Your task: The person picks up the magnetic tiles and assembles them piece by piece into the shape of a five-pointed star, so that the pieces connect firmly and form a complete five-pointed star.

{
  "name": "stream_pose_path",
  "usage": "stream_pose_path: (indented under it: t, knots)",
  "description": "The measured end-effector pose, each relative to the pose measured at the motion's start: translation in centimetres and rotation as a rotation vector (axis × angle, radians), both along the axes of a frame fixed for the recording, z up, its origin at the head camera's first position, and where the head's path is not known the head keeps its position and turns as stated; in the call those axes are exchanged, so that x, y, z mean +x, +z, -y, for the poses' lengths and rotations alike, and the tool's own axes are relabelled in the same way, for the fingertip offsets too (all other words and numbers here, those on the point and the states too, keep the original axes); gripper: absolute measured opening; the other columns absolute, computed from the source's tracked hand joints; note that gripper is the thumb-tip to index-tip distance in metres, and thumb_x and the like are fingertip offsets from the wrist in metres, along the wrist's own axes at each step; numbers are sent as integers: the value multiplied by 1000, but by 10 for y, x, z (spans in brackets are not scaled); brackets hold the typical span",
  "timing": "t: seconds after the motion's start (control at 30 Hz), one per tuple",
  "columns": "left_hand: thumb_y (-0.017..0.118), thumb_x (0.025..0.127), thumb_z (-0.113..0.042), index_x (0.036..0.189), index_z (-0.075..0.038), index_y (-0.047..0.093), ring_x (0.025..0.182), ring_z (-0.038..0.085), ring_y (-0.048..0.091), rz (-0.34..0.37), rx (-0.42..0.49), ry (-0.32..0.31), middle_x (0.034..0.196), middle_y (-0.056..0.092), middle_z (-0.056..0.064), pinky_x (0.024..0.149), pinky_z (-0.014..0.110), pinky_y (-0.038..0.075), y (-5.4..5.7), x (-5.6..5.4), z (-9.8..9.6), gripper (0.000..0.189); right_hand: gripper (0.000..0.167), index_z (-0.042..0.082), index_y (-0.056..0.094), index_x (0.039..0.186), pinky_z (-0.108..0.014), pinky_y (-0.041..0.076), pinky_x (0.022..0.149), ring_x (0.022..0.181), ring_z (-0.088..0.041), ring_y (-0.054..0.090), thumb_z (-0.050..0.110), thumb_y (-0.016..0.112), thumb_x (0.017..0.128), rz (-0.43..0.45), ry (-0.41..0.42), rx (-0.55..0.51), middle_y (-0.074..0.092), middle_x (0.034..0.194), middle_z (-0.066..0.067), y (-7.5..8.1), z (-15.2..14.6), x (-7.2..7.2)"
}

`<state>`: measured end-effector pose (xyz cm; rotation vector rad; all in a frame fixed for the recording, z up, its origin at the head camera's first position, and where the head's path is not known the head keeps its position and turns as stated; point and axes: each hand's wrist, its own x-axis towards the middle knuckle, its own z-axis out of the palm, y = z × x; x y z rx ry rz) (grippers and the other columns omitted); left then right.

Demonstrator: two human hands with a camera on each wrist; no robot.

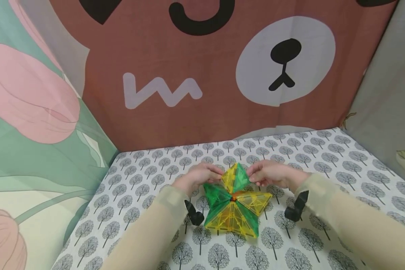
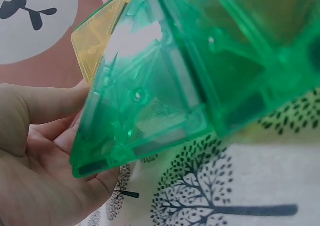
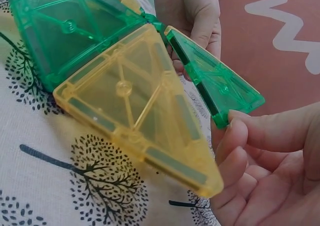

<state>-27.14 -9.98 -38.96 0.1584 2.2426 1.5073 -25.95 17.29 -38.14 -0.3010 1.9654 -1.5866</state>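
Observation:
A star-like build of see-through magnetic tiles (image 1: 233,219), green and yellow triangles, lies on the cloth in the head view. At its far side a joined pair, one yellow triangle (image 1: 229,177) and one green triangle (image 1: 241,177), stands raised between the hands. My left hand (image 1: 200,176) pinches the outer corner of the yellow one. On the other side my right hand (image 1: 271,173) pinches the green one's corner between thumb and fingers, plain in the right wrist view (image 3: 220,83). Green tiles (image 2: 140,91) of the build cover part of the left fingers in the left wrist view.
White cloth printed with dark trees (image 1: 219,257) covers the surface. A brown hanging with a bear face (image 1: 162,127) stands behind it, a floral hanging (image 1: 33,93) on the left and a grey one (image 1: 388,97) on the right. Small black devices (image 1: 295,206) sit on both wrists.

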Motion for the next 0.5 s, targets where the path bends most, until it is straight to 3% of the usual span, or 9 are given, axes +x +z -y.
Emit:
stream_pose_path:
  t: [0.5]
  knots:
    - [72,90,-13,106,-11,77,99,19,61,-19,-74,-54,116,66,-1,94,41,48,-6,-2,-2,16,17,-4,63,107,-21,49,59,65,-12,56,-2,64,90,47,11,-12,63,84,-9,-10,-1,0]
